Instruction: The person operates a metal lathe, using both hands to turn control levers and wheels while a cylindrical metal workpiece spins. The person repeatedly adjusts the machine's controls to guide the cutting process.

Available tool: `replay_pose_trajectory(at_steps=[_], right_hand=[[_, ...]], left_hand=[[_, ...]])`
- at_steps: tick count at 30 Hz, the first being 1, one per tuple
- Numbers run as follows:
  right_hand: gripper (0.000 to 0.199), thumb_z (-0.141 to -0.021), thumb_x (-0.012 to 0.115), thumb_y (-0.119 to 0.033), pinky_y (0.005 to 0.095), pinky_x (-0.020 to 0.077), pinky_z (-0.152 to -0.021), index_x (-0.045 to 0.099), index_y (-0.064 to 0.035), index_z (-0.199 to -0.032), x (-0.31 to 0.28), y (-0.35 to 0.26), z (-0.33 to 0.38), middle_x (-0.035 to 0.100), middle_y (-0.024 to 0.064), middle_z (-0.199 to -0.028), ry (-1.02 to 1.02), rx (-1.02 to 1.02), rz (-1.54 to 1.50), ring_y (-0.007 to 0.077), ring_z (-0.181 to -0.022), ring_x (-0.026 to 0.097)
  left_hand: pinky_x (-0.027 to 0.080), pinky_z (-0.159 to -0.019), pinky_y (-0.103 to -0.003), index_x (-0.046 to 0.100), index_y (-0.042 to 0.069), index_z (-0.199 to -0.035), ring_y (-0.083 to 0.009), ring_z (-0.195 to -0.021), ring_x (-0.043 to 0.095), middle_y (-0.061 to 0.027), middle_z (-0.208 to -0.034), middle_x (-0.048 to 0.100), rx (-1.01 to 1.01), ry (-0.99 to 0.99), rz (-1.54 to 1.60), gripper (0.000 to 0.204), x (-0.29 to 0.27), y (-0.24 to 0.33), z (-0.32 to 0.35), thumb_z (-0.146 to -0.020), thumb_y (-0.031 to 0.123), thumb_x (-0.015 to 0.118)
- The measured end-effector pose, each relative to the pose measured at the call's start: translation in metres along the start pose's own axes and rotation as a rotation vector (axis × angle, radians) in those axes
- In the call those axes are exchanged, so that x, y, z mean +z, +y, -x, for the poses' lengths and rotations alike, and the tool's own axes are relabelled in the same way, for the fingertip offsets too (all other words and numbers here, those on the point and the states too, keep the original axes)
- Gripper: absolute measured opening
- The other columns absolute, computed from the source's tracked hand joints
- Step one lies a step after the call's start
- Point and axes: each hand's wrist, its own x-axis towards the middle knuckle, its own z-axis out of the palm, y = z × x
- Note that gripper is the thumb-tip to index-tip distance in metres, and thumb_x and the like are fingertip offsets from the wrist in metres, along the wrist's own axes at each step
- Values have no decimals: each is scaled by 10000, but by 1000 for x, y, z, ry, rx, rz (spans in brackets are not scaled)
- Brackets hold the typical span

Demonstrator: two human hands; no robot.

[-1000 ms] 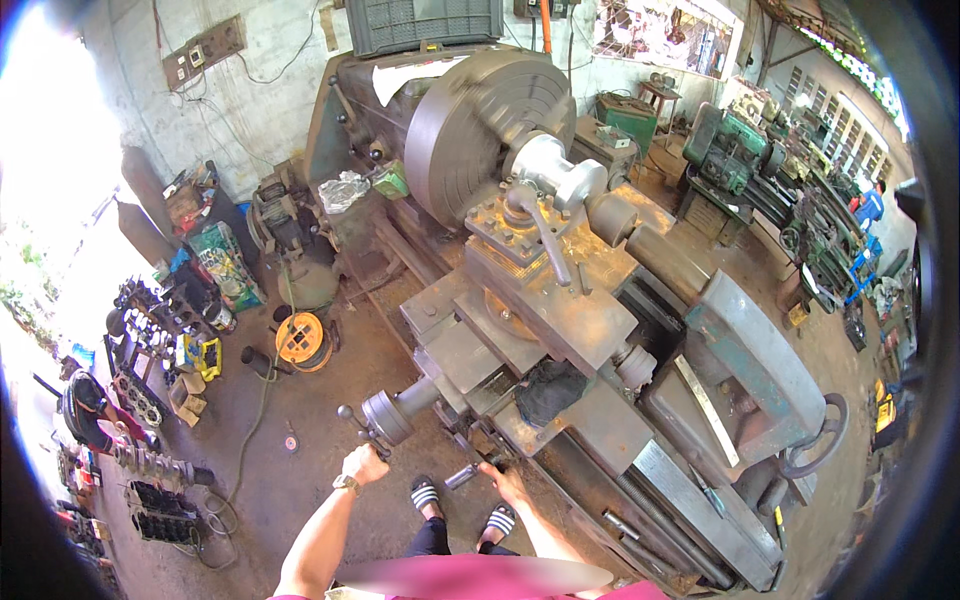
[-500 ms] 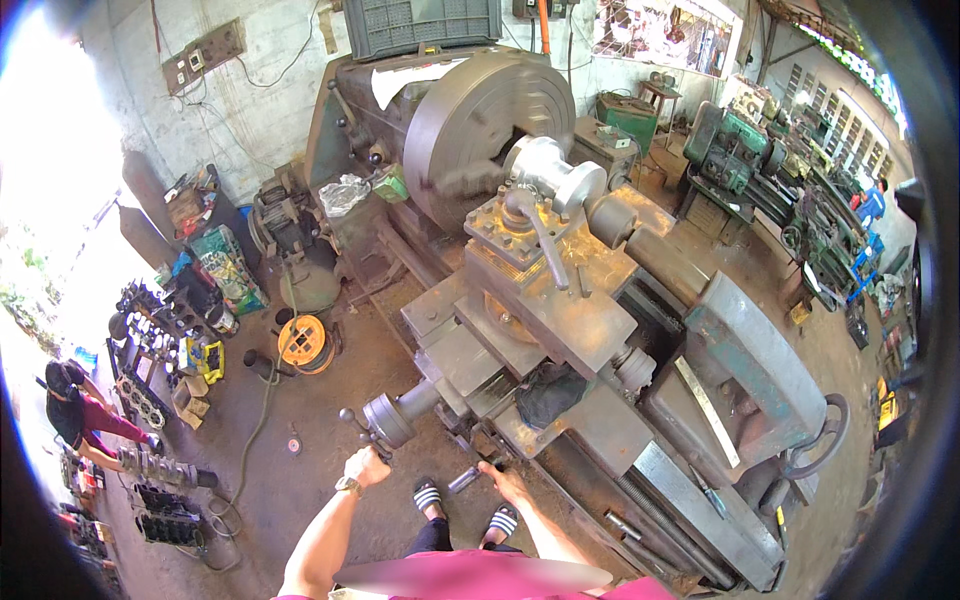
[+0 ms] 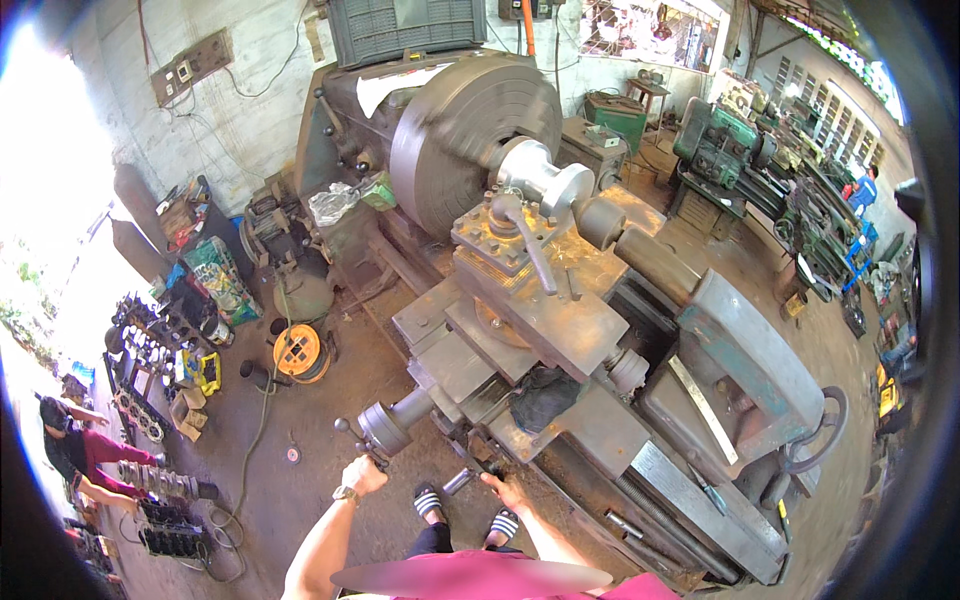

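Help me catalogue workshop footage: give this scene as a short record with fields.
Left hand: closed on ball-knobbed crank
Right hand: beside short metal handle; grip unclear
Machine: large lathe; round faceplate blurred
Workpiece: shiny flanged cylinder
Cloth: dark, on the lathe
Cable reel: orange, on floor
Other person: at left, beside metal parts

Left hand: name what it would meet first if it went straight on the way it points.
Beyond the crank it holds, the left hand would probably meet the grey drum first; depth is unclear.
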Motion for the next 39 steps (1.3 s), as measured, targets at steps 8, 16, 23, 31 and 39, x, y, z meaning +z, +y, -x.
replay_pose_trajectory(at_steps=[8,16,23,31,39], right_hand=[[623,-773,678,-595,312,418,-582,668,-17,-1004,0,20,-8,596,46,-743,-13,71,86,163,-645,531],[661,-811,649,-553,364,458,-847,639,23,-1135,-5,9,-2,678,158,-1043,-146,160,72,256,-986,612],[662,-819,649,-522,364,430,-932,614,30,-1183,-5,-1,5,653,196,-1141,-55,-24,5,268,-1075,591],[621,-815,642,-554,343,464,-732,640,9,-1077,-4,-11,11,662,104,-925,-4,-116,-33,210,-840,602],[500,-813,634,-565,308,381,-589,621,-66,-796,0,-22,18,569,0,-710,56,-23,-106,129,-649,500]], left_hand=[[520,-848,-432,660,-21,-981,-389,-953,651,-247,-992,672,11,9,-18,393,1,1,-1,-685,227,583],[516,-860,-416,674,-21,-980,-382,-971,652,-242,-999,676,-36,7,-24,398,6,-1,-5,-686,232,588],[516,-857,-416,681,-16,-964,-373,-967,654,-245,-983,677,-26,15,-12,380,0,6,1,-692,232,582],[521,-842,-429,687,-14,-946,-379,-930,664,-246,-954,681,-35,39,-30,381,7,-2,-4,-693,251,585],[537,-797,-442,685,-18,-896,-389,-863,674,-255,-897,680,32,-15,1,356,12,-11,-14,-687,255,593]])
